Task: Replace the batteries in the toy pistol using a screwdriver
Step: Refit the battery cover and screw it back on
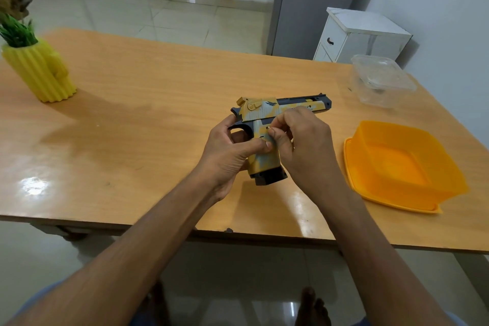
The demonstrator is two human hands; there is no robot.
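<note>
Left hand [232, 148] grips the toy pistol [267, 124] by its grip; right hand [299, 137] pinches at a grip screw [267, 127]. No screwdriver visible; battery swap seemingly unfinished.

Hands [267, 145] hide most of the toy pistol's grip [264, 161].

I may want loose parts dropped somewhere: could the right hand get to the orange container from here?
Probably yes: the orange container sits open on the table right of the right hand, nothing between them, though that hand would first have to leave the toy pistol.
</note>
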